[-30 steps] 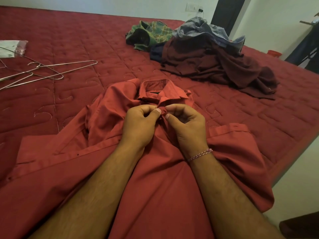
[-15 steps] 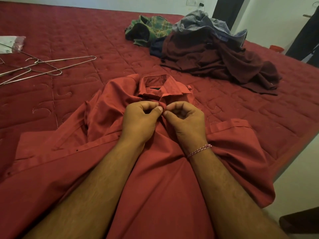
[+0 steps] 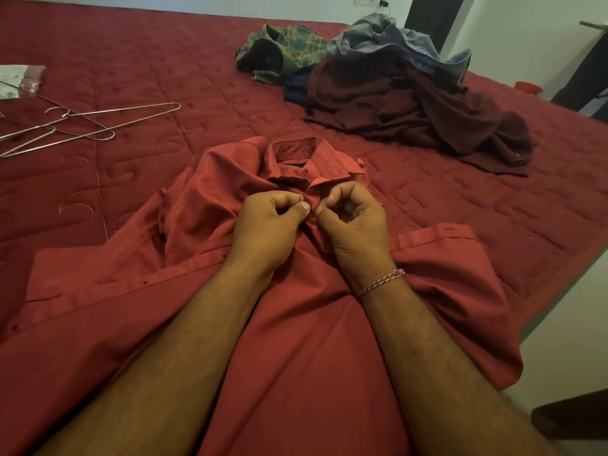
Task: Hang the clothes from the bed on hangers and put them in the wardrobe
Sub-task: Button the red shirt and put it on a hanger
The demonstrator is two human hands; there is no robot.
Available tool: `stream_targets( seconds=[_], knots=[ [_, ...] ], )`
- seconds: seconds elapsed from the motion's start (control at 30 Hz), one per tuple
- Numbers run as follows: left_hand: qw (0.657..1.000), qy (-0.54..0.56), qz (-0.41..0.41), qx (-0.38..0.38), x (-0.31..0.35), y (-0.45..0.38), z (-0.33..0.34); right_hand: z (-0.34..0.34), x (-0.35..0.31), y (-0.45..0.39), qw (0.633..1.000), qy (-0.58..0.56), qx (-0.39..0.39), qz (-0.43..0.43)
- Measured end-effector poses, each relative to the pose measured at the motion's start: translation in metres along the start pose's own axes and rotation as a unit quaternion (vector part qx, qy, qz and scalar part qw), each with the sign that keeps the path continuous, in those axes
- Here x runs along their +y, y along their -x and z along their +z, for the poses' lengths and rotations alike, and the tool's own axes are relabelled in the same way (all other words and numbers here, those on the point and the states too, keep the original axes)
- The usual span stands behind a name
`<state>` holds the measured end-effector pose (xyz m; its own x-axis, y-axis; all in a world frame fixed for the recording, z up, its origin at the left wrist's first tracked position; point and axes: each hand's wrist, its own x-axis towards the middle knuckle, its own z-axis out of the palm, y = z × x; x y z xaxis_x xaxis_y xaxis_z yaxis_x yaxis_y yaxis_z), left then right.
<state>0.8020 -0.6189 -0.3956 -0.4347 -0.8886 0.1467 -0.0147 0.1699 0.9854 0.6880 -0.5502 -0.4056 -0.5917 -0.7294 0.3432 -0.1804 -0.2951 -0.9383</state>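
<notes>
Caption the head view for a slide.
Both hands, left hand and right hand, pinch the red shirt below its collar on the bed.

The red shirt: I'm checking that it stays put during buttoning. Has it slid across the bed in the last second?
No. The red shirt still lies equally near the wire hangers and the clothes pile.

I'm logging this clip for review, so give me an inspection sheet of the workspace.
Surface: red quilted bed, wrinkle-free where bare.
Job's things: red shirt spread front-up; wire hangers lying far left; pile of clothes at the back.
Clutter: plastic packet beside the hangers.
Hands: left hand and right hand pinch the shirt front just below the collar.
Cables: a plug at a wall socket.
Surroundings: pale walls, dark doorway; wardrobe not seen.
</notes>
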Motion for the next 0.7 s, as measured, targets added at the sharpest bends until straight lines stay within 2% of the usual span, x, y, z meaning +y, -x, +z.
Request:
stream_targets(
  seconds=[0.2,0.37,0.6,0.7],
  knots=[
    [0.999,0.024,-0.003,-0.048,-0.0057,-0.0031,-0.0017,0.0011,-0.0001,0.0000,0.999,0.036,0.001,-0.027],
    [0.998,-0.013,0.007,-0.061,-0.0015,-0.0008,0.0008,0.0026,0.0022,-0.0010,0.995,0.082,0.032,-0.054],
    [0.998,0.023,0.007,-0.065,0.0000,0.0001,-0.0007,0.0019,0.0029,-0.0010,0.997,0.062,0.015,-0.046],
    [0.997,0.058,0.009,-0.043,0.0028,0.0024,-0.0002,0.0006,-0.0019,0.0011,1.000,0.010,-0.002,-0.015]
  ],
)
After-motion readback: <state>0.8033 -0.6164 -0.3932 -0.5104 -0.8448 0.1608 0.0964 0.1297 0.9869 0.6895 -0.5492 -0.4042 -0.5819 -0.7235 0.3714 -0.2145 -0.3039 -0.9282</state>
